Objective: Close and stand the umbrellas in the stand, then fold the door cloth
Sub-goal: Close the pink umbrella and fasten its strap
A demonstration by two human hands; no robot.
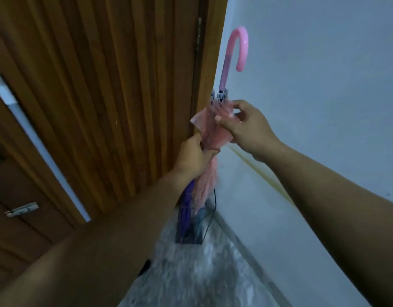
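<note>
A closed pink umbrella (215, 138) stands upright with its curved pink handle (240, 47) at the top and its tip down in the wire stand (210, 218). My left hand (194, 157) grips the gathered canopy around its middle. My right hand (242, 125) pinches the pink fabric near the canopy's upper end, just below the rib tips. A closed purple umbrella (186, 209) leans in the same stand, partly hidden behind my left forearm. No door cloth is in view.
A ribbed wooden door (102, 96) fills the left, with a metal handle bar (36, 138) and a latch (22, 209). A pale wall (312, 85) runs on the right. The stand sits in the corner on a marbled floor (195, 273).
</note>
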